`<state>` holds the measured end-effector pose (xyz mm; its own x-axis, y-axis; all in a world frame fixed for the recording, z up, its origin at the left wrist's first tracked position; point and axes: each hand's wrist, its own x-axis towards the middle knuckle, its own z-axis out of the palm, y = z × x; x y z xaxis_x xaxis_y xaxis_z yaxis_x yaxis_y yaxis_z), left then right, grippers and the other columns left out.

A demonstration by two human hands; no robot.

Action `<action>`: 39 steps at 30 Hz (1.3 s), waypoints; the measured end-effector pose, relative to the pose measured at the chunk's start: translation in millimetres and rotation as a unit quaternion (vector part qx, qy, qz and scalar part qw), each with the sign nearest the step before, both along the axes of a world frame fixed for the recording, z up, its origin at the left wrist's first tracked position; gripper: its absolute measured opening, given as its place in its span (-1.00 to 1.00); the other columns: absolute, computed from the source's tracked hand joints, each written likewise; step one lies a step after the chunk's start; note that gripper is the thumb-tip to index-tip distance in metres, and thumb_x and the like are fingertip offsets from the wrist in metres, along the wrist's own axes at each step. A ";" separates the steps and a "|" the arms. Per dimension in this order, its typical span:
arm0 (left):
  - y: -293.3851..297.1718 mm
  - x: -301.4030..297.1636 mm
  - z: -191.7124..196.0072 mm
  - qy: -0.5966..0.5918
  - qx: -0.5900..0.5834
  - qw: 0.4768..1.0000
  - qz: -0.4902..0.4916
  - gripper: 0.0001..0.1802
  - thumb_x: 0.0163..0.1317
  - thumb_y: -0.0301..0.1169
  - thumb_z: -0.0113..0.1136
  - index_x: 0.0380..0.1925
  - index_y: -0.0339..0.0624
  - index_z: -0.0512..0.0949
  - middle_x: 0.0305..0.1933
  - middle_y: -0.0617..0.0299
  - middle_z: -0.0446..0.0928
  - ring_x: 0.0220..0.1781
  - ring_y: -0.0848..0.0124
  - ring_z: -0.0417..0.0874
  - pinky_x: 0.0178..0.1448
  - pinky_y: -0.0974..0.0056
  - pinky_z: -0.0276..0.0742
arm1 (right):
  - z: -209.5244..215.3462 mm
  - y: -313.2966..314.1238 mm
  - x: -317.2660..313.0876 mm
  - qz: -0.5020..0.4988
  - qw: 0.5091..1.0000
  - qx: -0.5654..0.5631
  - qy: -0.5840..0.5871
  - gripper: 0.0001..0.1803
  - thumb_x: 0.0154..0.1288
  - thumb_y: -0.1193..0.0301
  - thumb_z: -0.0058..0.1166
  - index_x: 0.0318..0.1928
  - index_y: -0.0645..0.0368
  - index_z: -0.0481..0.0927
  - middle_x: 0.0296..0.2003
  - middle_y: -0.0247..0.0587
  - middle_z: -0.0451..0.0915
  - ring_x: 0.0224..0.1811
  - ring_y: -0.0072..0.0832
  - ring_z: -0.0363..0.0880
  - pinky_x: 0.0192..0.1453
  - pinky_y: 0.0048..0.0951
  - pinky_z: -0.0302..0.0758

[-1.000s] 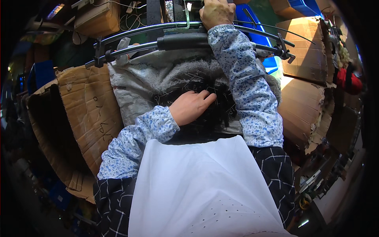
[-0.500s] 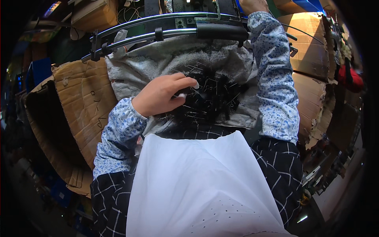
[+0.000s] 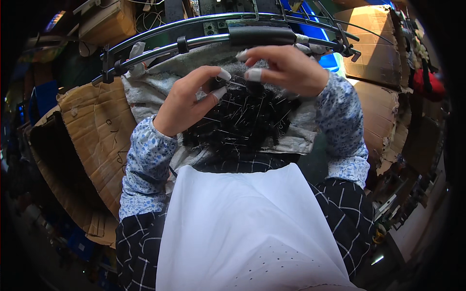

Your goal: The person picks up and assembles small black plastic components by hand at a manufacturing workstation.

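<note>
Wire-stemmed black brushes (image 3: 247,116) lie heaped toward the near edge of the grey cloth (image 3: 143,99). Left hand (image 3: 184,99), right hand (image 3: 293,70): fingers curled, grasp cannot be told. Carton (image 3: 87,116) (cardboard, handwritten): left.

Brushes (image 3: 238,119) on cloth (image 3: 145,92); rails (image 3: 206,40) behind; cartons (image 3: 90,131) left, right.

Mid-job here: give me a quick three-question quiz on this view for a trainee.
1. Fill in: the left hand wears ____ covers on its thumb and index finger.
2. True or false: the black wire-stemmed brushes lie on a bright red cloth.
3. Multiple choice: which hand appears nearer the black sleeve around the metal rail? A) left B) right

Key: 1. white; 2. false, the cloth is grey; 3. B, the right hand.
</note>
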<state>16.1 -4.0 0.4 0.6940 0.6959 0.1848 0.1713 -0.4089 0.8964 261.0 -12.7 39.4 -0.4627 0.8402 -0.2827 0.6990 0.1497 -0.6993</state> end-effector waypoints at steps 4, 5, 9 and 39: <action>3.1 3.6 5.3 0.002 -0.024 0.999 0.037 -0.52 -0.05 -0.64 0.20 -0.05 -0.20 0.39 -0.22 0.16 0.53 -0.31 0.38 0.56 -0.23 0.35 0.51 | -18.6 -18.0 -18.7 0.021 0.995 0.017 0.093 -0.71 0.17 0.51 0.11 -0.06 0.20 0.51 -0.27 -0.14 0.57 -0.25 -0.33 0.59 -0.18 -0.43 0.54; 2.6 1.8 7.9 0.003 -0.022 0.999 0.038 -0.52 -0.05 -0.64 0.20 -0.05 -0.20 0.39 -0.22 0.16 0.53 -0.31 0.38 0.56 -0.23 0.35 0.51 | -18.6 -16.2 -17.6 0.021 0.995 0.019 0.095 -0.71 0.17 0.51 0.11 -0.06 0.20 0.51 -0.27 -0.14 0.57 -0.25 -0.33 0.59 -0.18 -0.43 0.54; 5.6 -8.3 8.9 0.098 -0.072 0.991 0.055 -0.55 0.01 -0.59 0.14 -0.03 -0.21 0.36 -0.29 0.12 0.52 -0.32 0.41 0.55 -0.22 0.36 0.50 | -7.7 0.9 4.4 -0.027 0.990 0.085 0.107 -0.74 0.20 0.55 0.07 -0.07 0.22 0.51 -0.17 -0.16 0.57 -0.14 -0.37 0.58 -0.10 -0.49 0.56; -11.1 -1.5 -15.1 -0.060 -0.231 0.963 0.125 -0.76 0.38 -0.27 -0.13 -0.18 -0.23 0.32 -0.50 0.30 0.39 -0.49 0.53 0.39 -0.40 0.43 0.35 | -39.4 68.0 21.7 -0.181 0.852 0.451 -0.194 -0.77 0.21 0.54 -0.03 -0.13 0.12 0.57 -0.37 -0.21 0.59 -0.24 -0.34 0.58 -0.11 -0.36 0.55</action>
<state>14.6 -15.1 -14.7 0.4869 0.8657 -0.1160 0.0962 0.0788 0.9922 282.7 55.3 -0.1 -0.1465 0.8648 0.4803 0.9660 0.2295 -0.1187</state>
